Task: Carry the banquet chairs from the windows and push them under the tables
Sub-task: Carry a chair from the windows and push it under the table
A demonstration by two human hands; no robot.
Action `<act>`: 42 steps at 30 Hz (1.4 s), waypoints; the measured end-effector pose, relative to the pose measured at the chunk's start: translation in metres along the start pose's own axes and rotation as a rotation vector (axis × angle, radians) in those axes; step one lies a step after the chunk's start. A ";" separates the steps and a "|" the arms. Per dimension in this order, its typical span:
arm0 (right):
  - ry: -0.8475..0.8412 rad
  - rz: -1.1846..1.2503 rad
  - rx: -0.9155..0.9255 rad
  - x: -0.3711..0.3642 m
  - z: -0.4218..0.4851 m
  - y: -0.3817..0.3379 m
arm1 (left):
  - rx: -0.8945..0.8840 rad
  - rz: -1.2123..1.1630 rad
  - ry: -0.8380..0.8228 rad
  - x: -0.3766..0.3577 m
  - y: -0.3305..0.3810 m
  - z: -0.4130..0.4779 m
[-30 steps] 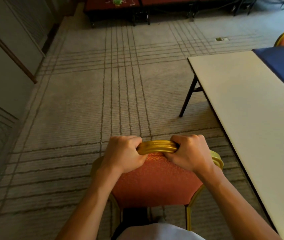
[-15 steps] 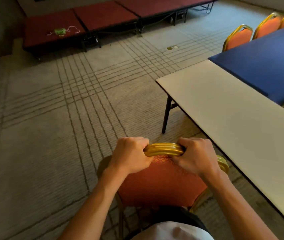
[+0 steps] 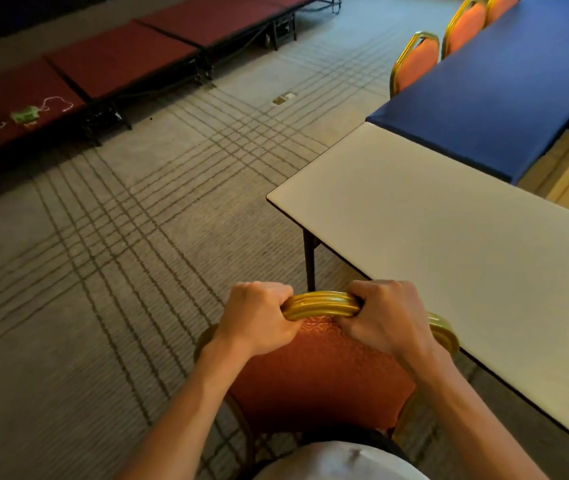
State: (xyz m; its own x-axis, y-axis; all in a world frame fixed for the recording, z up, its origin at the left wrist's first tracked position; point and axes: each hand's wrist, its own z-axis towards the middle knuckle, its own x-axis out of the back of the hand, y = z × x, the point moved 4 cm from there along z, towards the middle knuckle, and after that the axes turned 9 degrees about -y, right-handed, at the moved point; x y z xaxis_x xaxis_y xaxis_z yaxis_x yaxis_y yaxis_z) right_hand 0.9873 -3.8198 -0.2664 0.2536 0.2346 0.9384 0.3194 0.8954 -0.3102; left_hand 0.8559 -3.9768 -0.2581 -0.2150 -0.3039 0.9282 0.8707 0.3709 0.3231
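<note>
A banquet chair [image 3: 314, 379] with a gold frame and an orange-red padded back is right in front of me, low in the view. My left hand [image 3: 258, 317] grips the top gold rail on its left side, and my right hand [image 3: 385, 317] grips the same rail on its right. The chair's seat and legs are mostly hidden behind its back and my arms. A bare white table [image 3: 449, 258] stretches away on the right, its near corner and one black leg just beyond the chair.
A table under a blue cloth [image 3: 504, 88] adjoins the white one, with several orange chairs [image 3: 416, 60] tucked along its far side. Low red stage platforms [image 3: 109, 60] line the back. Patterned carpet [image 3: 103, 271] spreads to the left.
The view has swung to the right: the wall on the left has gone, the stage platforms and blue table have come in, and the white table's corner sits closer to the chair. Both grips are unchanged.
</note>
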 end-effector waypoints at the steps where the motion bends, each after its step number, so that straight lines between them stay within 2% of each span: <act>1: 0.026 -0.020 -0.006 -0.001 0.010 0.006 | -0.019 0.008 0.008 -0.001 -0.005 0.015; 13: 0.103 -0.011 -0.239 0.009 0.065 0.048 | -0.253 -0.027 -0.193 -0.021 -0.026 0.140; 24: 0.172 -0.129 -0.519 0.005 0.105 0.067 | -0.543 -0.064 -0.184 -0.045 -0.044 0.234; 30: 0.167 -0.178 -0.670 0.004 0.114 0.070 | -0.712 -0.114 -0.233 -0.050 -0.044 0.271; 37: 0.262 -0.182 -0.737 0.000 0.124 0.088 | -0.792 -0.148 -0.216 -0.061 -0.035 0.306; 42: 0.252 -0.184 -0.752 -0.006 0.129 0.102 | -0.824 -0.139 -0.210 -0.069 -0.033 0.318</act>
State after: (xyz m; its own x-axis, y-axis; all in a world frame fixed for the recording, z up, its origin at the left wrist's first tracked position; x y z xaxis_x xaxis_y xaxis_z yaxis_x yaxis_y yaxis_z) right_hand 0.9009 -3.6807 -0.2839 0.3069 -0.0639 0.9496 0.8808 0.3970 -0.2580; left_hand 0.7017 -3.6890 -0.2736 -0.3503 -0.1009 0.9312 0.8562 -0.4376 0.2746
